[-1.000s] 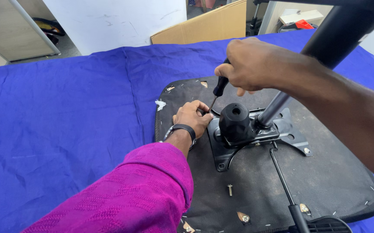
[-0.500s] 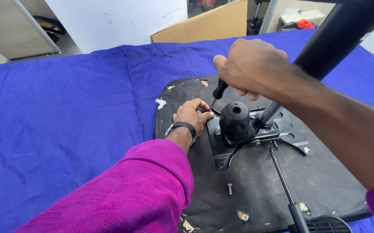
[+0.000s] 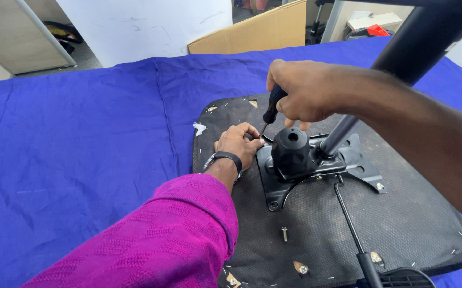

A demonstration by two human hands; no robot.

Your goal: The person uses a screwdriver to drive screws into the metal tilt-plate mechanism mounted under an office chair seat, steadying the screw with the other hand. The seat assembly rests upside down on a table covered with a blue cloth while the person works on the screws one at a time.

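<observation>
- The screwdriver (image 3: 270,111) is in my right hand (image 3: 308,92), fist wrapped tight round the black handle. The tip angles down at the near-left corner of the metal chair mechanism plate (image 3: 316,170). It's slim and rigid, and I'd guess it twists out easily if I grip it anywhere but high on the handle.
- My left hand (image 3: 237,145) sits right at the tip, fingers curled in and pinched together, apparently on a small screw. I can't actually see the screw itself, my fingers hide it.
- The plate looks like stamped steel, stiff and probably heavy-ish. It lies flat on the upturned black seat base (image 3: 401,224), which rests on the blue cloth (image 3: 82,149).
- The black knob (image 3: 293,152) stands up from the plate, just beside my left hand.
- The gas-lift column (image 3: 396,58) runs up and away from the plate, past my right forearm.
- A loose bolt (image 3: 284,233) stands on the seat base, near my sleeve. It's tiny and I reckon easy to knock away.
</observation>
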